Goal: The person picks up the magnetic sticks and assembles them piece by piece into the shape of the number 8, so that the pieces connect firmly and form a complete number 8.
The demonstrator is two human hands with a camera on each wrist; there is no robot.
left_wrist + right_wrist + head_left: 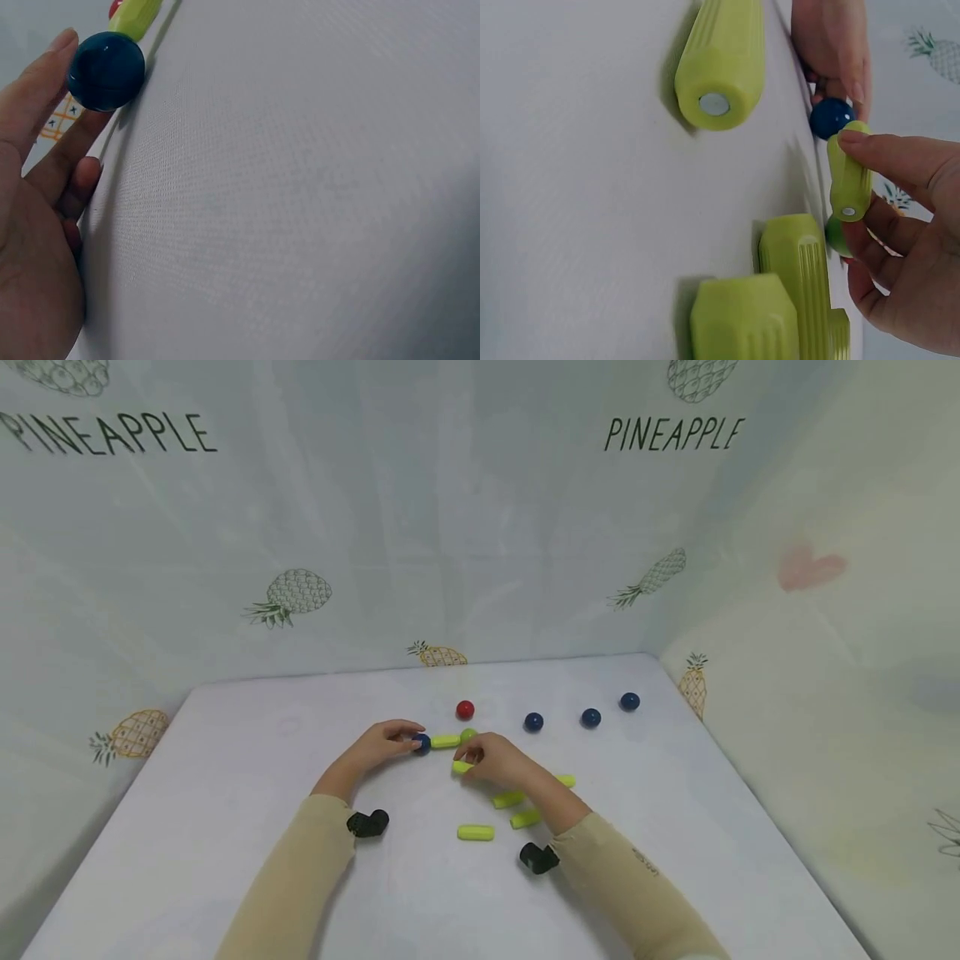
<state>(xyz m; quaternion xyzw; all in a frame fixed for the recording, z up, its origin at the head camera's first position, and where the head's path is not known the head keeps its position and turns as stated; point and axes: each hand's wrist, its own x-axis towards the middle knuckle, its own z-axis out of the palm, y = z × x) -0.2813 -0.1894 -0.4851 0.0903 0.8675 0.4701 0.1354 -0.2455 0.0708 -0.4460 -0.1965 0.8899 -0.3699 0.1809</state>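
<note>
My left hand [382,743] pinches a glossy blue ball [106,71] between thumb and fingers, low over the white table. From that ball a yellow-green rod [446,741] runs rightward to a green ball [468,735], the three forming a short row. Close in front of the green ball, my right hand [498,760] pinches a second yellow-green magnetic rod [850,176]. A silvery round disc shows at that rod's near end in the right wrist view. The green ball is partly hidden behind the right fingers.
Several loose yellow-green rods [476,832] lie below and beside my right forearm, some partly covered by it. Beyond the row sits a red ball [465,710]. Three blue balls [533,722] are spread toward the back right. A pineapple-print curtain [480,527] hangs behind the table [187,827].
</note>
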